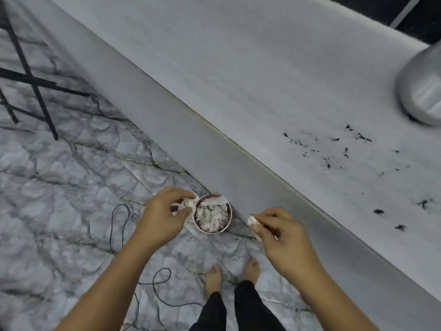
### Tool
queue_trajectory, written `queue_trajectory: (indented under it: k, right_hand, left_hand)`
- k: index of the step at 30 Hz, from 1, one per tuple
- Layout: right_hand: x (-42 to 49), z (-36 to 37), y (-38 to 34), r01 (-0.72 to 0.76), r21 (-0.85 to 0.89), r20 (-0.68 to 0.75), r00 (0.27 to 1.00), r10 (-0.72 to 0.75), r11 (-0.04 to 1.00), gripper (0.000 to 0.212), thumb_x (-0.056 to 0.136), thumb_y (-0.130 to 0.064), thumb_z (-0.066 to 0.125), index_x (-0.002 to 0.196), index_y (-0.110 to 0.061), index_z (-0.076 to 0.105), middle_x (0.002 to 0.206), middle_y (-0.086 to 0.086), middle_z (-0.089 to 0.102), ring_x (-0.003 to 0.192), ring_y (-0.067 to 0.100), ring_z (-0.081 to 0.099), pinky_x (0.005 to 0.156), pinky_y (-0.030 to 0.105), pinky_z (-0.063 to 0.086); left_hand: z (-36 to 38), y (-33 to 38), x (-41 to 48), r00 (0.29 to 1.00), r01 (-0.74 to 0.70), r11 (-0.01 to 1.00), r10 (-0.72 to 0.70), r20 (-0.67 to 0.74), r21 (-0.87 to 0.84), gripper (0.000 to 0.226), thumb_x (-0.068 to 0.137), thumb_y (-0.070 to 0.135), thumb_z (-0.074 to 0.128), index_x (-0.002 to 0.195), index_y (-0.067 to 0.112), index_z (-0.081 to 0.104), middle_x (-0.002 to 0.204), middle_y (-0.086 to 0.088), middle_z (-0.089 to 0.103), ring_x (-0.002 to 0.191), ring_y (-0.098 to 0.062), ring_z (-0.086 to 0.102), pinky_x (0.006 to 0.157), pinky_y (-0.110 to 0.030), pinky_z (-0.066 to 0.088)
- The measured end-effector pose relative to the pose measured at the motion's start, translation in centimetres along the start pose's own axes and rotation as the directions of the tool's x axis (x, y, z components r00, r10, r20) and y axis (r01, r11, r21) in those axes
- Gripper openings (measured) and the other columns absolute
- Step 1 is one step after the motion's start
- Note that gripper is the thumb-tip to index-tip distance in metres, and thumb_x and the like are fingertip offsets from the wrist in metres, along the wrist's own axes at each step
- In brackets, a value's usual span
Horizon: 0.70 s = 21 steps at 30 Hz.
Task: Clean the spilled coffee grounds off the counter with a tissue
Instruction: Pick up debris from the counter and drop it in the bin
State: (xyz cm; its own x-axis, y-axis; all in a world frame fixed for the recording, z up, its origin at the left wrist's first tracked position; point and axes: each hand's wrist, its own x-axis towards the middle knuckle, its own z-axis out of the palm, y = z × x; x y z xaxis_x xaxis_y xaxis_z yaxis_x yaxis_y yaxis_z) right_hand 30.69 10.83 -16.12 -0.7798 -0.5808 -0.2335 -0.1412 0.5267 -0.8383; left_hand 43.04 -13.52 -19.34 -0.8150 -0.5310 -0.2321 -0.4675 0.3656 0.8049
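Note:
Dark coffee grounds (329,149) lie scattered over the white counter (238,80) at the right, with more specks (401,216) nearer its front edge. On the floor against the counter's base stands a small round bin (212,231) full of crumpled used tissue. My left hand (162,216) hovers just left of the bin's rim, shut on a crumpled tissue (188,204). My right hand (281,232) is to the right of the bin, below the counter edge, pinching a small wad of tissue (252,220).
A silver metal vessel (422,89) stands on the counter at the far right. A thin black cable (119,225) loops across the marble floor. Black stool legs (26,75) are at upper left. My bare feet (231,275) stand near the counter.

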Motion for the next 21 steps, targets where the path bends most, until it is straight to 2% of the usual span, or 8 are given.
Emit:
queue_trajectory:
  k: [5,8,10,12,14,17,19,21]
  right_hand:
    - [3.9,9.0,8.3,-0.094,-0.082,0.114,0.988,0.103,0.992,0.019,0.084,-0.002,0.073,0.098,-0.012,0.078,0.090,-0.004,0.062,0.079,0.008,0.062,0.066,0.009,0.046]
    - [8.5,15.6,15.9,-0.136,-0.137,0.149,0.977,0.156,0.981,0.021,0.083,-0.005,0.075,0.102,-0.012,0.077,0.091,-0.007,0.064,0.079,0.003,0.062,0.072,0.008,0.046]
    - [11.6,20.0,21.2,-0.173,-0.186,0.138,0.970,0.200,0.967,0.022,0.084,-0.014,0.076,0.105,-0.017,0.073,0.092,-0.008,0.065,0.079,0.002,0.061,0.075,0.017,0.051]
    - [14.9,24.2,26.6,-0.187,-0.236,0.118,0.969,0.219,0.954,0.019,0.084,-0.019,0.075,0.099,-0.024,0.064,0.085,-0.008,0.064,0.074,0.006,0.061,0.069,0.024,0.051]
    - [17.9,28.3,31.9,-0.162,-0.289,0.084,0.978,0.193,0.943,0.018,0.084,-0.019,0.073,0.097,-0.022,0.060,0.083,-0.006,0.062,0.069,0.008,0.060,0.066,0.025,0.048]
    - [20.9,33.3,39.6,-0.111,-0.331,0.090,0.985,0.149,0.937,0.025,0.085,-0.015,0.071,0.109,-0.015,0.064,0.094,-0.001,0.063,0.076,0.011,0.058,0.075,0.026,0.050]
    - [21.4,35.3,43.6,-0.109,-0.333,0.129,0.979,0.160,0.937,0.040,0.084,-0.014,0.070,0.123,-0.014,0.062,0.103,-0.001,0.063,0.086,0.010,0.058,0.082,0.024,0.048]
    - [20.7,35.7,45.8,-0.109,-0.342,0.119,0.980,0.158,0.933,0.042,0.083,-0.014,0.069,0.125,-0.017,0.062,0.104,-0.002,0.062,0.090,0.013,0.060,0.079,0.024,0.047]
  left_hand:
    - [4.2,-11.3,0.3,0.987,0.163,0.986,-0.163,-0.003,-0.023,0.031,0.085,0.004,0.071,0.099,0.031,0.073,0.108,0.015,0.059,0.098,-0.001,0.061,0.084,-0.024,0.056]
    - [8.8,-19.4,2.5,0.968,0.251,0.967,-0.252,-0.023,-0.041,0.030,0.085,0.002,0.071,0.095,0.030,0.074,0.104,0.010,0.058,0.094,0.002,0.060,0.080,-0.014,0.052]
    - [12.4,-24.6,4.6,0.953,0.294,0.954,-0.297,-0.055,-0.057,0.027,0.086,0.003,0.071,0.095,0.029,0.075,0.104,0.009,0.058,0.091,0.006,0.059,0.074,-0.004,0.046]
    - [16.5,-29.5,7.1,0.944,0.314,0.947,-0.319,-0.086,-0.061,0.025,0.086,0.006,0.070,0.097,0.028,0.074,0.103,0.010,0.056,0.089,0.006,0.059,0.072,0.000,0.043]
    - [21.0,-34.3,9.6,0.946,0.304,0.951,-0.307,-0.102,-0.050,0.024,0.085,0.008,0.069,0.100,0.026,0.073,0.101,0.008,0.054,0.088,0.002,0.059,0.076,-0.004,0.045]
    - [27.5,-40.6,12.5,0.955,0.281,0.958,-0.285,-0.086,-0.054,0.029,0.082,0.006,0.069,0.105,0.023,0.073,0.101,0.003,0.053,0.089,-0.011,0.060,0.083,-0.019,0.049]
    - [30.8,-43.5,13.5,0.961,0.273,0.961,-0.274,-0.040,-0.038,0.040,0.081,0.006,0.070,0.119,0.020,0.069,0.111,0.001,0.055,0.099,-0.013,0.059,0.089,-0.021,0.048]
    - [32.2,-45.0,13.4,0.955,0.296,0.955,-0.296,0.003,-0.026,0.052,0.084,0.012,0.070,0.135,0.020,0.058,0.121,0.004,0.053,0.111,-0.008,0.052,0.093,-0.017,0.039]
